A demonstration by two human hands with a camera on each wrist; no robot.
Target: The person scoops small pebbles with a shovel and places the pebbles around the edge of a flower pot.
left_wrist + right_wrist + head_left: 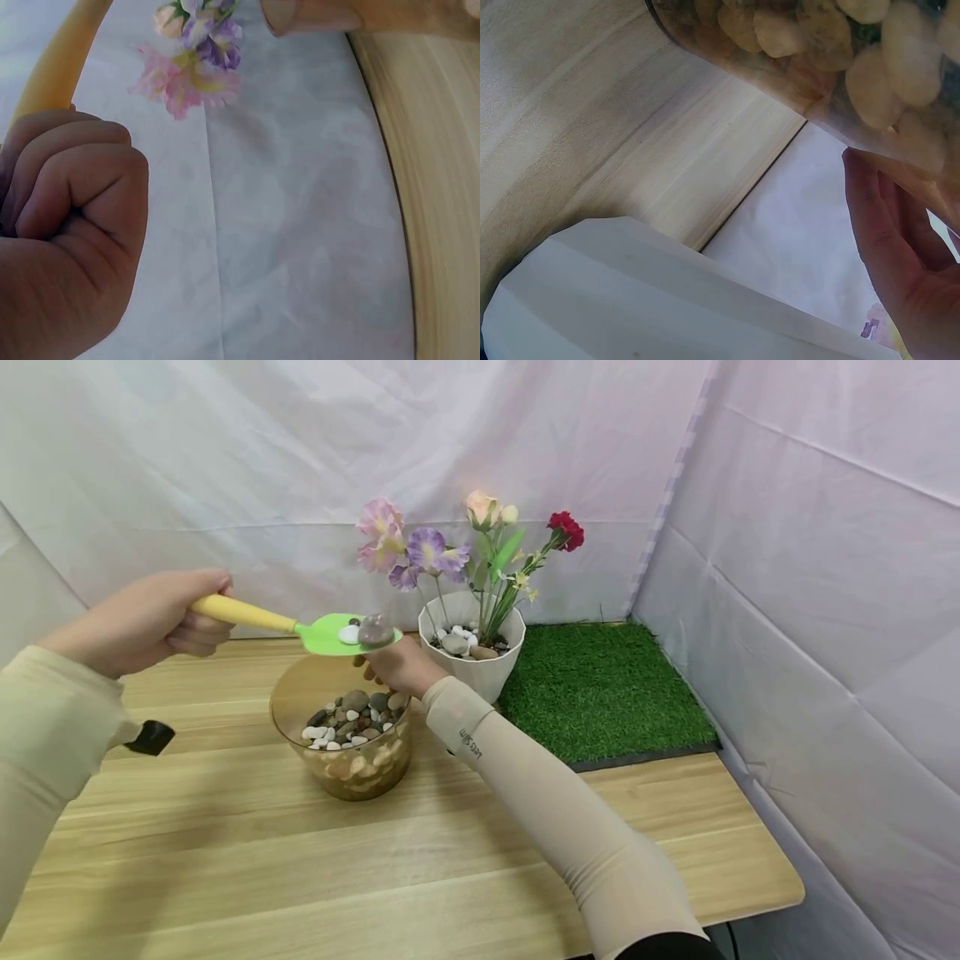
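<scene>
My left hand [176,610] grips the yellow handle of a garden trowel [247,612], its fingers curled round it. On the green blade, held level above the bowl, lie a large greyish-brown stone [375,631], a white pebble [348,634] and a small dark one. The amber translucent bowl [352,775] stands on the table with many pebbles [356,714] inside. My right hand [408,667] is at the far right side of the bowl, partly hidden behind the blade. In the right wrist view its loosely bent fingers [877,225] lie against the bowl's wall.
Right behind the right hand stands a white faceted flowerpot [480,672], holding artificial flowers [427,552] and stones. An artificial grass mat [600,693] lies to its right on the wooden table [300,868]. White cloth [262,460] hangs behind and at the right.
</scene>
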